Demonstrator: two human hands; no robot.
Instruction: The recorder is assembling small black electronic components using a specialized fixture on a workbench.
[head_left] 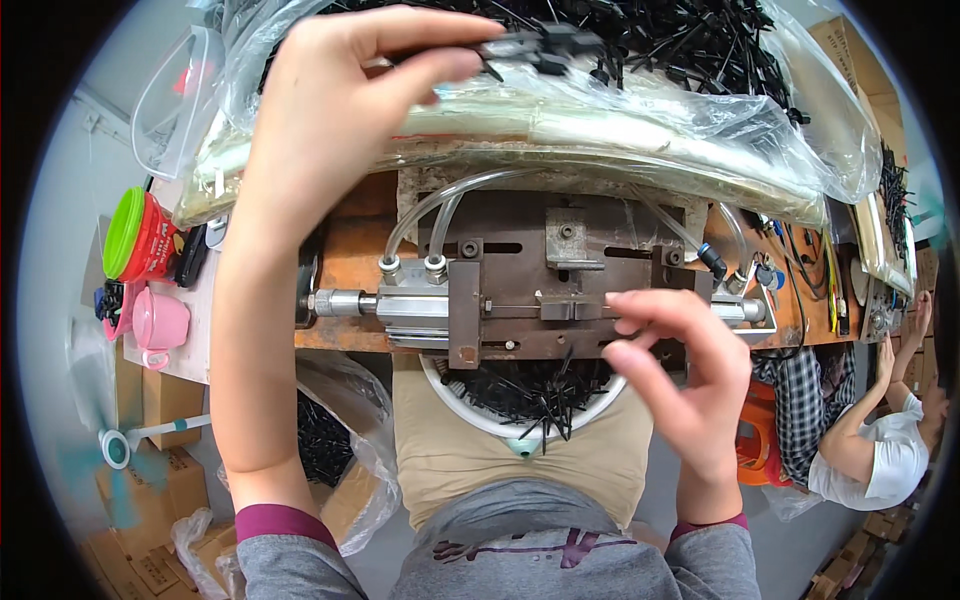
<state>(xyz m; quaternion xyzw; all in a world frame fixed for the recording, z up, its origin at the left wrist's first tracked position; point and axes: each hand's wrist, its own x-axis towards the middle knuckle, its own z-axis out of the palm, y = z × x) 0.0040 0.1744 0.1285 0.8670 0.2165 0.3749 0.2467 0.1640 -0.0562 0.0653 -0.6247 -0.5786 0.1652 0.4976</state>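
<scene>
My left hand (pixel 370 70) reaches over the far side of the bench, its thumb and fingers closed around a few thin black plastic pieces (pixel 550 45), blurred by motion. Behind them lies a big heap of similar black pieces (pixel 690 50) in a clear plastic bag (pixel 640 125). In front of me is a dark metal fixture (pixel 520 345) with a silver air cylinder (pixel 415 315) on its left. Near the small block (pixel 570 306) at its centre, my right hand (pixel 690 370) hovers with thumb and forefinger apart; nothing clear shows between them.
Below the fixture, a white-rimmed bowl (pixel 480 428) of black pieces sits at my lap. Clear air hoses (pixel 440 205) arch over the fixture. A pink cup (pixel 160 325) and red-and-green tub (pixel 150 240) stand left. Another person (pixel 870 455) works at right.
</scene>
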